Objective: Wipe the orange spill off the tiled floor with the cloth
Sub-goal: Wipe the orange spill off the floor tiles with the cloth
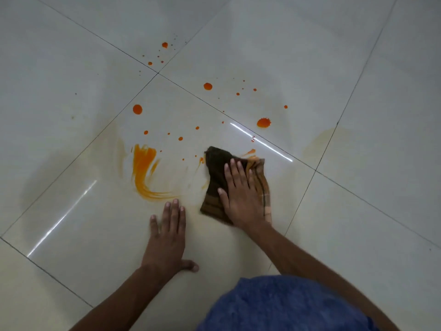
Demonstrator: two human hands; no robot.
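Right hand (pixel 241 197): fingers spread, pressing flat on cloth (pixel 216 168).
Left hand (pixel 167 237): flat on floor (pixel 95 235), fingers straight toward 12 o'clock.
Spill (pixel 142 168): smear 9 o'clock of cloth.

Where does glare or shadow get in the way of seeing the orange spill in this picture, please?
Head view: two bright glare streaks lie on the glossy tiled floor, one just beyond the cloth under the right hand, one left of the left hand; neither covers the orange smear; soft shadows dim the left tiles.
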